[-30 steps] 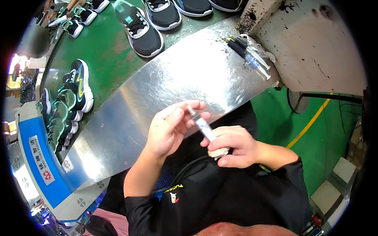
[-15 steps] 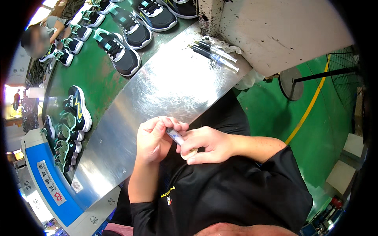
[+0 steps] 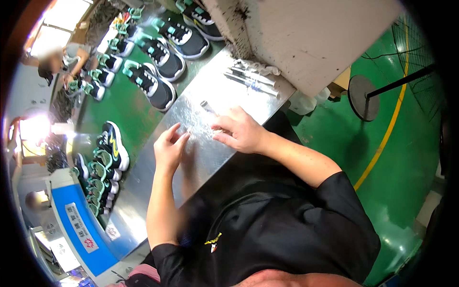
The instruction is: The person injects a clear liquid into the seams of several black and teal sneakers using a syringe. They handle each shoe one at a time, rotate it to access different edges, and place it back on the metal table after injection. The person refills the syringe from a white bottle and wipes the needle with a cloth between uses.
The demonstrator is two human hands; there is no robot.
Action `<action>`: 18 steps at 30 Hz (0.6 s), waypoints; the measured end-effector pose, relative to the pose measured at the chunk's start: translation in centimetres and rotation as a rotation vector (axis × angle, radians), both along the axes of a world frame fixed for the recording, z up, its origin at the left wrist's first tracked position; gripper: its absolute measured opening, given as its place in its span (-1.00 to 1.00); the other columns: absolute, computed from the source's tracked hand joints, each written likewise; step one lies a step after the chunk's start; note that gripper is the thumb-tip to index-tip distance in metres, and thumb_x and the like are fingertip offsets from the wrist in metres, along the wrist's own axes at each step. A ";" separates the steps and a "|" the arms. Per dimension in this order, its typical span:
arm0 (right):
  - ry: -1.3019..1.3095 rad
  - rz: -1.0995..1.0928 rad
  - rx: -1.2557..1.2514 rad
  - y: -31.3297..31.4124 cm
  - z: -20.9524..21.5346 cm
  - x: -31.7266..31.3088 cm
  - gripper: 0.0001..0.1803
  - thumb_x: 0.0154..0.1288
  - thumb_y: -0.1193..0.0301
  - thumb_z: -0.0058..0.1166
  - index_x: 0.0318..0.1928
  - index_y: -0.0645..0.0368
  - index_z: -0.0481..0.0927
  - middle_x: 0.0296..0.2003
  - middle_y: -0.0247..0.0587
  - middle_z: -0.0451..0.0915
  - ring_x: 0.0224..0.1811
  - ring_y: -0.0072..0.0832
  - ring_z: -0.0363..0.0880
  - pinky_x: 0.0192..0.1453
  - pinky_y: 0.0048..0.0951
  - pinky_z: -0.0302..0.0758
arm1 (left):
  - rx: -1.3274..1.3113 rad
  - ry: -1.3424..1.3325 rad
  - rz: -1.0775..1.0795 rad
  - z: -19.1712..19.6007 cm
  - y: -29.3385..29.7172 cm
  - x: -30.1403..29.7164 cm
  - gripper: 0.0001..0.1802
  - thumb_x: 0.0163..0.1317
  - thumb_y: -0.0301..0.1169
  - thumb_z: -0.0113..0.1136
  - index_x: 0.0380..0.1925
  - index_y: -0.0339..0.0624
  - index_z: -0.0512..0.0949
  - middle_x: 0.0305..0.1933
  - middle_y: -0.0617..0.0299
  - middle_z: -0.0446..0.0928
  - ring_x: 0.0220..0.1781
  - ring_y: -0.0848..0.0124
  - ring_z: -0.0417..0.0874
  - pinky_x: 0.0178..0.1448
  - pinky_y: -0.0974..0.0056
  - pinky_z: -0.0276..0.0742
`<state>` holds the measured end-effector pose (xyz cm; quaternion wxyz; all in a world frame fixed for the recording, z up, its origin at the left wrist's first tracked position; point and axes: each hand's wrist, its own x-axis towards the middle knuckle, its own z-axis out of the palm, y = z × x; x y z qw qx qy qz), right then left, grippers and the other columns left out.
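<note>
Over the metal tabletop, my right hand is closed around a clear syringe-like tube. Its dark end points up and left, past the fingers. A small pale bit shows between my right thumb and index finger; I cannot make out what it is. My left hand hovers just left of it, thumb and fingertips apart, with nothing visible in them. Farther back on the metal lie several syringes with dark ends, next to a crumpled clear plastic wrap.
Black-and-grey sneakers with mint trim stand on the green belt beyond the metal edge. More sneakers line the left. A pale machine housing rises at the back right. Another person works at the far left.
Both hands have moved apart and forward, away from my body and over the metal. The right hand has taken the tube along; the left has come off its end. The view has shifted slightly.
</note>
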<state>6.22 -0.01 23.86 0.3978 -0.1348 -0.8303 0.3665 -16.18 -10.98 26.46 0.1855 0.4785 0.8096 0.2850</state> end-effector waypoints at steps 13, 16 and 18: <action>0.175 0.045 -0.059 0.4 -0.6 0.5 -0.65 0.16 0.48 0.11 0.00 0.06 0.45 -0.18 -0.08 0.48 -0.15 -0.08 0.50 -0.02 -0.18 0.46 | 0.926 0.152 -0.458 34.0 11.9 9.4 -0.31 0.33 -0.06 0.06 0.27 -0.34 0.21 0.12 0.08 0.38 0.13 0.29 0.45 0.40 0.12 0.16; 0.174 0.020 -0.074 1.4 -1.4 0.9 -0.53 0.12 0.55 0.05 0.10 0.02 0.41 -0.17 -0.08 0.44 -0.14 -0.08 0.47 -0.02 -0.18 0.44 | 1.009 0.295 -0.662 41.7 18.4 15.2 -0.17 0.28 0.03 0.09 0.34 -0.35 0.11 0.34 -0.04 0.24 0.40 0.18 0.26 0.48 0.17 0.06; 0.143 -0.001 -0.114 1.8 -1.8 1.2 -0.47 0.11 0.58 0.01 0.15 0.00 0.39 -0.12 -0.07 0.42 -0.09 -0.09 0.45 0.03 -0.19 0.42 | 0.948 1.096 -0.454 46.0 22.3 13.5 -0.26 0.33 -0.09 0.04 0.36 -0.29 0.09 0.39 -0.11 0.19 0.41 0.14 0.27 0.46 0.13 0.13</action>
